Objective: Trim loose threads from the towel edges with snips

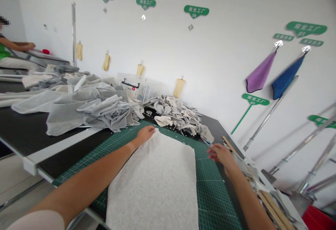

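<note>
A long light-grey piece of cloth (157, 184) lies over the green cutting mat (212, 184). My left hand (145, 134) pinches its far left corner, slightly raising the fabric there. Past the cloth's right edge, my right hand (220, 153) is closed around what looks like a pair of scissors (209, 143); only a narrow blue-grey tip shows, pointing toward the scraps, and the rest is hidden by the fingers. Crumpled cloth scraps (181, 116) are heaped just beyond the mat, with small white bits scattered along its far edge.
A large pile of grey cloths (99, 104) covers the table's left side. Behind it stands a clear plastic bin (131, 85). Wooden strips (273, 205) lie along the right edge, near a red bucket (317, 217). Another person (15, 51) sits at the far left.
</note>
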`<state>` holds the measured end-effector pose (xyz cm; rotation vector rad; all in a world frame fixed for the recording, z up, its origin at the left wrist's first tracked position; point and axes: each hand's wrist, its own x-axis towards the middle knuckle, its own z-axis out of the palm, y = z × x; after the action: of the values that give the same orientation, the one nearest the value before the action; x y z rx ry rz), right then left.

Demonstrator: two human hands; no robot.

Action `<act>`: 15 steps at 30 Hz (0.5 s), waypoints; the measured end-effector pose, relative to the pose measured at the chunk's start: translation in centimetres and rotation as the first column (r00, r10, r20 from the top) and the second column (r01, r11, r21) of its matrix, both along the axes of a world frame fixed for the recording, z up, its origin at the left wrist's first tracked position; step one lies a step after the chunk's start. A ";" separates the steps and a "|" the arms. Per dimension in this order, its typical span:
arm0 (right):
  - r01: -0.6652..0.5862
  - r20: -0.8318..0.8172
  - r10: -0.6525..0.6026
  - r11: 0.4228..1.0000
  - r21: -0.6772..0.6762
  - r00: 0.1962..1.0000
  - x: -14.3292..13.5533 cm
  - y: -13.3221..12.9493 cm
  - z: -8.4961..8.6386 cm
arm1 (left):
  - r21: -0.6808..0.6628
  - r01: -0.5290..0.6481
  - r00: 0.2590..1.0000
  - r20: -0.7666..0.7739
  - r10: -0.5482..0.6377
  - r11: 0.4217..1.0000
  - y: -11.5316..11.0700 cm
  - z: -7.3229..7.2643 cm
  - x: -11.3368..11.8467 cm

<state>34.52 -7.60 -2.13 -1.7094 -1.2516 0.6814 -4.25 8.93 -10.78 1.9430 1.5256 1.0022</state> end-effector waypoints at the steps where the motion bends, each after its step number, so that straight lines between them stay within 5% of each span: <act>1: -0.080 -0.196 0.081 0.997 0.014 0.977 -1.8 0.8 0.6 | 0.003 0.010 1.000 0.005 -0.010 1.000 -0.1 0.1 0.0; 4: -0.262 -0.614 0.232 0.964 0.043 0.754 -7.7 3.5 1.4 | 0.014 0.038 0.999 0.021 -0.038 0.999 -0.2 0.2 -0.1; 7: -0.339 -0.843 0.225 0.939 0.054 0.488 -12.7 6.7 0.7 | 0.026 0.072 0.997 0.030 -0.072 0.997 -0.3 0.2 -0.2; 11: -0.356 -0.847 0.282 0.927 0.120 0.450 -17.0 9.8 -1.5 | 0.046 0.109 0.993 0.049 -0.111 0.993 -0.4 0.2 -0.4; 15: -0.381 -0.804 0.333 0.913 0.145 0.493 -18.6 10.1 -3.7 | 0.065 0.147 0.985 0.082 -0.152 0.987 -0.8 0.3 -0.5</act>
<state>15.88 2.49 -5.80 -0.8943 -0.8741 1.5650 -4.73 8.14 -10.44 1.9939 1.2955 1.0623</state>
